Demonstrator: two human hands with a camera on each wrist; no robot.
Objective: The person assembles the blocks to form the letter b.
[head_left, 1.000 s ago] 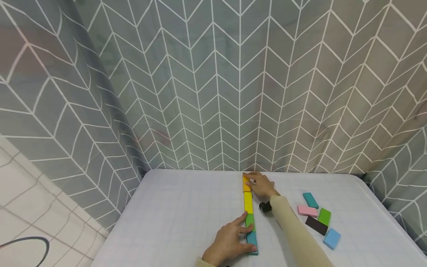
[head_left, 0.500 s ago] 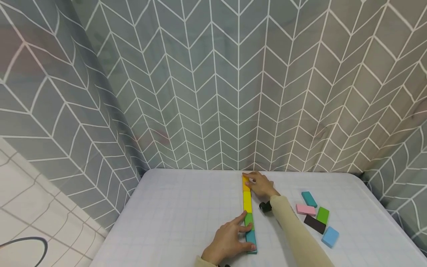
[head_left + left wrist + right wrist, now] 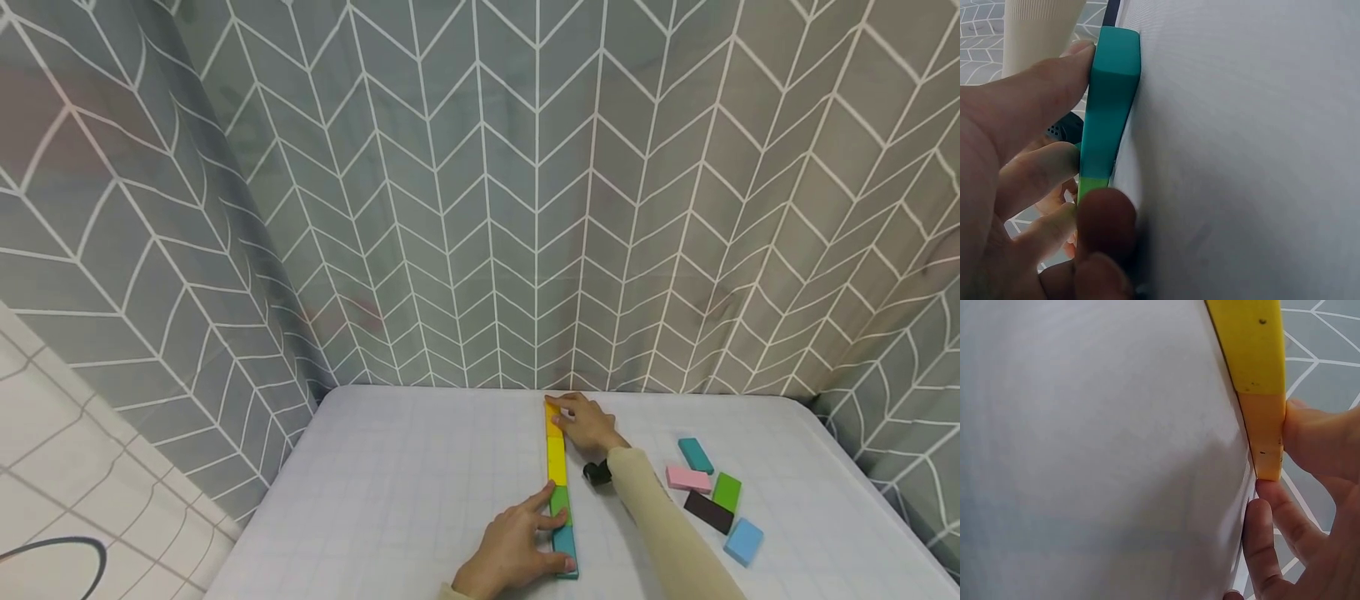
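Four-coloured blocks form a straight row on the white table: orange (image 3: pixel 552 427), yellow (image 3: pixel 556 462), green (image 3: pixel 560 500) and teal (image 3: pixel 565 542), far to near. My left hand (image 3: pixel 508 546) spans the near half, thumb on the top of the teal block near its end and spread fingers on the green one. In the left wrist view the teal block (image 3: pixel 1111 112) shows closely, the green partly behind fingers. My right hand (image 3: pixel 591 425) is at the far end. The right wrist view shows its thumb against the orange block (image 3: pixel 1263 425) and a fingertip at the block's end.
Right of my right sleeve lie loose blocks: teal (image 3: pixel 695 456), pink (image 3: pixel 687 478), green (image 3: pixel 727 492), black (image 3: pixel 708 511) and light blue (image 3: pixel 744 542). A small black device (image 3: pixel 597 472) sits at my right wrist. A grey patterned curtain (image 3: pixel 480 208) hangs behind the table.
The head view has tilted slightly, so the table sits a little lower in it. Both hands and the blocks keep their places relative to each other.
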